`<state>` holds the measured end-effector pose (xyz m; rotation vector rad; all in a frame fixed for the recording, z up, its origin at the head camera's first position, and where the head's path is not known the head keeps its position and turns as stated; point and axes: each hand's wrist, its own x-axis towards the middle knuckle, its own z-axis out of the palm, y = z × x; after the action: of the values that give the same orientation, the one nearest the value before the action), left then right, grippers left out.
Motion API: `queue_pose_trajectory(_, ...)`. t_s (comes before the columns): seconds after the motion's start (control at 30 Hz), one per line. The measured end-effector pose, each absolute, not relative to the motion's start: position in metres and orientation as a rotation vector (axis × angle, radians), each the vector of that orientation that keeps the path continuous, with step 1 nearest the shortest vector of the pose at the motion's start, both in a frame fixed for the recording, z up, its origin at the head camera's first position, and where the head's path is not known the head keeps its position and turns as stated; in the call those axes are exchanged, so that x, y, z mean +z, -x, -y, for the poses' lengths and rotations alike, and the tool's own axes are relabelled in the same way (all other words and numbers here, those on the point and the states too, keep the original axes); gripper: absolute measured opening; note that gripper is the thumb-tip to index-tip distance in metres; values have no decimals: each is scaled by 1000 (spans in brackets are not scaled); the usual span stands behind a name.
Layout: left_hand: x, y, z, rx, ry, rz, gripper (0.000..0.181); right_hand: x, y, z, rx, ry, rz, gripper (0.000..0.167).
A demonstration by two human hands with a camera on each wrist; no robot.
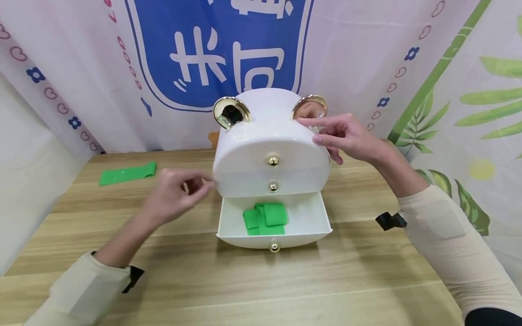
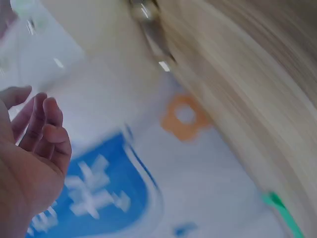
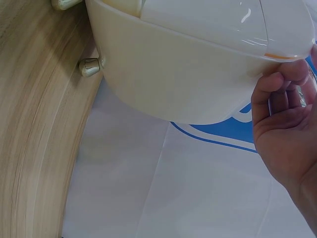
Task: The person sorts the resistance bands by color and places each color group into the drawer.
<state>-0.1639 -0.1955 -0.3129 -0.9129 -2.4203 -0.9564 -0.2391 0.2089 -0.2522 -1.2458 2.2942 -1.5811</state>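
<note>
A white storage box point(image 1: 271, 174) with gold ears and round gold knobs stands on the wooden table. Its bottom drawer point(image 1: 303, 222) is pulled out, and a folded green band point(image 1: 272, 216) lies inside. Loosely bent, the fingers of my left hand point(image 1: 173, 194) are at the box's left side; whether they touch it is unclear. That hand point(image 2: 37, 148) appears to hold nothing in the blurred left wrist view. My right hand point(image 1: 346, 136) rests its fingertips on the box's upper right, just below the right gold ear point(image 1: 311, 107). In the right wrist view, that hand point(image 3: 287, 119) is against the box's side.
Another green strip point(image 1: 128, 174) lies flat on the table point(image 1: 183, 276), left of the box near the back. Behind the box hangs a printed curtain point(image 1: 346, 54) with a blue sign. A leaf-patterned cloth point(image 1: 489, 149) hangs at the right.
</note>
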Motion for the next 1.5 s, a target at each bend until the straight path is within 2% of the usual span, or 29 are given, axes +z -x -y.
queue_pose_trajectory(0.1, -316, 176, 228, -929, 733, 2520, 3, -252, 238, -210, -1592, 1243, -2290, 47)
queue_pose_trajectory(0.27, -332, 202, 284, -870, 445, 2666, 12, -252, 238, -211, -1596, 1239, -2290, 48)
queue_pose_trajectory(0.47, -350, 223, 319, -805, 299, 2719, 10, -253, 239, -209, -1589, 1247, -2302, 48)
queue_pose_trajectory(0.57, -358, 233, 328, -781, 235, 2751, 17, -253, 239, -209, -1588, 1244, -2302, 46)
queue_pose_trajectory(0.8, -370, 250, 345, -727, 17, 2939, 46, -253, 239, -207, -1573, 1255, -2307, 44)
queue_pose_trajectory(0.93, -377, 256, 351, -734, -51, 2993, 51, -252, 239, -208, -1576, 1253, -2312, 44)
queue_pose_trajectory(1.13, -389, 264, 354, -704, -81, 3020, 49, -252, 239, -209, -1559, 1230, -2315, 44)
queue_pose_trajectory(1.5, -388, 269, 350, -604, -53, 2994, 31, -251, 238, -209, -1552, 1224, -2323, 44)
